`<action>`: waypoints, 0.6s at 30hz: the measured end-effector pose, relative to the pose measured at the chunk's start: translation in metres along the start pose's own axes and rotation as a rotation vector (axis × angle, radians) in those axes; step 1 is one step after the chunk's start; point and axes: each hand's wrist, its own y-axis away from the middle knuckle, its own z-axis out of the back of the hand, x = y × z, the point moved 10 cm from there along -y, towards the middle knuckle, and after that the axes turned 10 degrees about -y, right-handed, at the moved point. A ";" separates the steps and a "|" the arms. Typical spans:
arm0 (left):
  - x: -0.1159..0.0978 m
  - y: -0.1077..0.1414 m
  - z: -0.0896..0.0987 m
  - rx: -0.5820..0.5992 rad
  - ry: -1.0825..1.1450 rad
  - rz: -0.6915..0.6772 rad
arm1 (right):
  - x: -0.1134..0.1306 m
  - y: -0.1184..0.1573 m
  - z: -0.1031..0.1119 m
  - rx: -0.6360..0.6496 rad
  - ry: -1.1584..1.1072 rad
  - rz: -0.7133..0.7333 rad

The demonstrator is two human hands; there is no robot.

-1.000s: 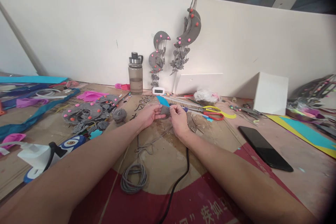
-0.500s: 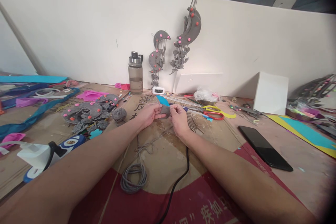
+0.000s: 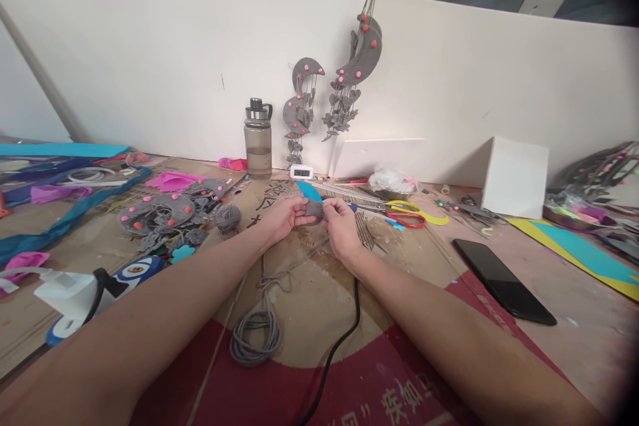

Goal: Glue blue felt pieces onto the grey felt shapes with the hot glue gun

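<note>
Between my two hands is a small grey felt piece point(image 3: 313, 211), held just above the cardboard. My left hand point(image 3: 287, 216) pinches its left side, fingers closed on it. The fingertips of my right hand point(image 3: 340, 223) are pressed together at its right edge; anything finer between them is too small to make out. Right behind the felt lies a blue sheet piece point(image 3: 308, 190). A loose coil of grey yarn point(image 3: 254, 337) rests on the cardboard nearer to me, and a grey yarn ball point(image 3: 228, 218) sits left of my left hand.
Scissors with red and yellow handles point(image 3: 407, 213) lie right of my hands, a black phone point(image 3: 502, 279) farther right. A black cable point(image 3: 337, 346) crosses the cardboard. Behind stand a water bottle point(image 3: 257, 143) and a small clock point(image 3: 301, 172). Grey felt moons point(image 3: 362, 56) hang on the wall.
Almost nothing differs. Both hands stay at the same spot on the grey felt piece, with only a very slight shift of the right fingers.
</note>
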 end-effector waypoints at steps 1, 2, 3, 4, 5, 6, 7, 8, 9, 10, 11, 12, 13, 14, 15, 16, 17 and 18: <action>0.000 0.000 0.000 0.004 0.005 -0.002 | 0.000 0.000 0.000 -0.002 -0.010 -0.005; 0.001 -0.001 0.000 0.011 0.010 -0.005 | 0.000 0.000 0.000 -0.003 -0.019 -0.010; 0.001 -0.002 0.000 0.017 0.013 -0.006 | 0.001 0.000 0.000 -0.003 -0.027 -0.014; 0.001 -0.002 0.000 0.024 0.015 -0.007 | 0.001 0.001 -0.001 -0.001 -0.033 -0.017; 0.002 -0.003 0.000 0.031 0.015 -0.006 | 0.002 0.001 -0.001 0.000 -0.037 -0.021; 0.002 -0.003 0.000 0.035 0.012 -0.004 | 0.002 0.001 -0.002 0.000 -0.041 -0.026; 0.003 -0.003 0.000 0.039 0.007 -0.002 | 0.002 0.001 -0.002 -0.001 -0.045 -0.031; 0.003 -0.003 0.000 0.039 0.002 0.001 | 0.001 0.002 -0.002 0.000 -0.048 -0.035; 0.003 -0.003 0.000 0.037 -0.001 0.003 | 0.001 0.002 -0.003 0.004 -0.048 -0.037; 0.002 -0.003 0.000 0.032 -0.002 0.004 | 0.001 0.002 -0.004 0.011 -0.048 -0.039; 0.002 -0.003 0.001 0.023 -0.002 0.005 | 0.000 0.003 -0.005 0.020 -0.047 -0.041; 0.001 -0.002 0.002 0.012 -0.001 0.006 | 0.000 0.003 -0.006 0.029 -0.046 -0.042; 0.001 -0.002 0.003 0.001 0.002 0.007 | -0.001 0.003 -0.007 0.036 -0.045 -0.044; 0.001 -0.002 0.004 -0.008 0.005 0.009 | -0.002 0.004 -0.008 0.037 -0.046 -0.046; 0.001 -0.002 0.004 -0.012 0.007 0.009 | -0.002 0.003 -0.007 0.034 -0.048 -0.050; 0.001 -0.002 0.005 -0.012 0.009 0.008 | -0.002 0.003 -0.007 0.028 -0.049 -0.052; 0.002 -0.002 0.005 -0.007 0.010 0.003 | -0.003 0.003 -0.006 0.021 -0.049 -0.054; 0.002 -0.002 0.004 -0.001 0.011 -0.001 | -0.003 0.003 -0.005 0.016 -0.044 -0.054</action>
